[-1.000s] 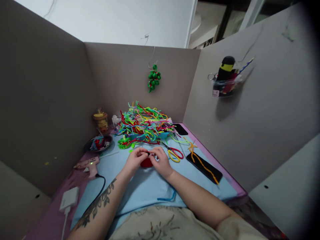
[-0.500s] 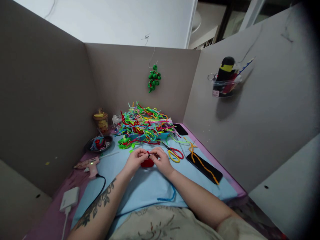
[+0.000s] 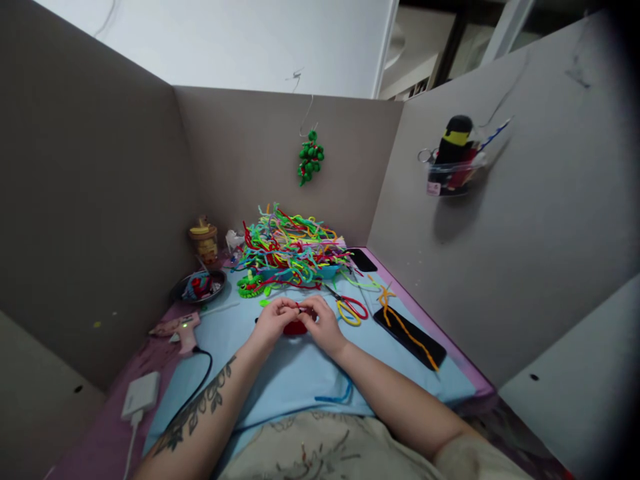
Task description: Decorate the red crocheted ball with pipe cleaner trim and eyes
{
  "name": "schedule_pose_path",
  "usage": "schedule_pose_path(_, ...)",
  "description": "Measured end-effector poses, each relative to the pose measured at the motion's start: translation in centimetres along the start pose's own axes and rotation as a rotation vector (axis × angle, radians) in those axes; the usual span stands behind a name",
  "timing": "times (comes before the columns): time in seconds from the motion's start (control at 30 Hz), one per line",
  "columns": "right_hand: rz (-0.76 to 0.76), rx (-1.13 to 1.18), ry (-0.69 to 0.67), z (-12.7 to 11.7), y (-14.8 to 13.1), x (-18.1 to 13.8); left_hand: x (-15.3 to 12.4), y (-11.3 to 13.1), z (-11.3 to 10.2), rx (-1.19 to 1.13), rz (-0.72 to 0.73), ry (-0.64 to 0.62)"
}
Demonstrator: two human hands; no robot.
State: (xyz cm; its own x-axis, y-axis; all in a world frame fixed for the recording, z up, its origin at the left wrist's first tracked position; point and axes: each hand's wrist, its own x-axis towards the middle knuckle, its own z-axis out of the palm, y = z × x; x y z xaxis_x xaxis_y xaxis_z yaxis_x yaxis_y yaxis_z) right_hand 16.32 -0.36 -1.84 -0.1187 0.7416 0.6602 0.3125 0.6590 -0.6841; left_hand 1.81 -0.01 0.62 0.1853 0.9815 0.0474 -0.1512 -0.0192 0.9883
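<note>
My left hand (image 3: 274,321) and my right hand (image 3: 321,324) meet over the middle of the blue cloth, both closed in a pinch. Between their fingertips is a red pipe-cleaner piece (image 3: 295,327), with a small dark bit near the fingers. Its upper part is mostly hidden by my fingers. Just right of my right hand lie scissors (image 3: 350,311) with red and yellow handles. A green pipe-cleaner figure (image 3: 250,285) with eyes sits beyond my left hand. A blue pipe cleaner (image 3: 334,399) lies near the cloth's front edge.
A heap of coloured pipe cleaners (image 3: 293,243) fills a blue tray at the back. On the left are a dark bowl (image 3: 220,288), a pink glue gun (image 3: 187,333) with its cord and a white adapter (image 3: 141,395). A black phone (image 3: 410,343) under orange pipe cleaners lies right.
My fingertips have shifted slightly around the red piece, and a small dark tip now shows left of my left hand. The view has moved a little; the other things stay put.
</note>
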Motion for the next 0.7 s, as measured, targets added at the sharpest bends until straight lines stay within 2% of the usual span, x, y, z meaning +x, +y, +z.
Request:
schedule_pose_path(0.2, -0.017, -0.022, -0.014, 0.13, -0.14, -0.06, -0.15, 0.07, 0.15, 0.006, -0.052, -0.003)
schedule_pose_path(0.47, 0.012, -0.048, 0.026, -0.1, 0.17, 0.25, -0.08, 0.72, -0.18, -0.039, -0.044, 0.035)
schedule_pose_path(0.7, 0.004, -0.048, -0.004, -0.07, 0.18, 0.11, -0.09, 0.3, -0.24, 0.0, -0.058, -0.008)
